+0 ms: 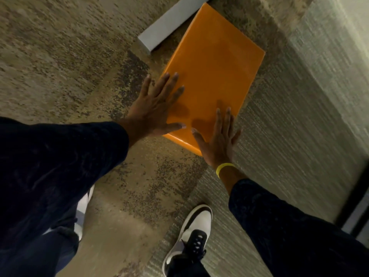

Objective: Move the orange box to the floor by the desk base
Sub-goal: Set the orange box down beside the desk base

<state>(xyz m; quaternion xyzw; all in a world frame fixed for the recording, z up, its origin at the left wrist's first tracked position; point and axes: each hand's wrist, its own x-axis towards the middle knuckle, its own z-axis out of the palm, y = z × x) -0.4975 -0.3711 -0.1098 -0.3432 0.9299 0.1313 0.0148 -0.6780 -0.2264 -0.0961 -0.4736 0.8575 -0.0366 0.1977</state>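
Note:
The orange box [214, 62] lies flat on the carpeted floor, its far end beside a grey bar-shaped desk base [171, 21]. My left hand [154, 110] is over the box's near left corner, fingers spread and holding nothing. My right hand [218, 136] is at the near right corner, fingers straight and apart, with a yellow band on the wrist. Whether the palms touch the box or hover just above it I cannot tell.
Speckled brown carpet [69, 56] covers the left, a striped grey carpet [299, 126] the right. My right foot in a black and white shoe [193, 236] stands near the bottom centre. A dark frame edge [357, 206] runs along the far right.

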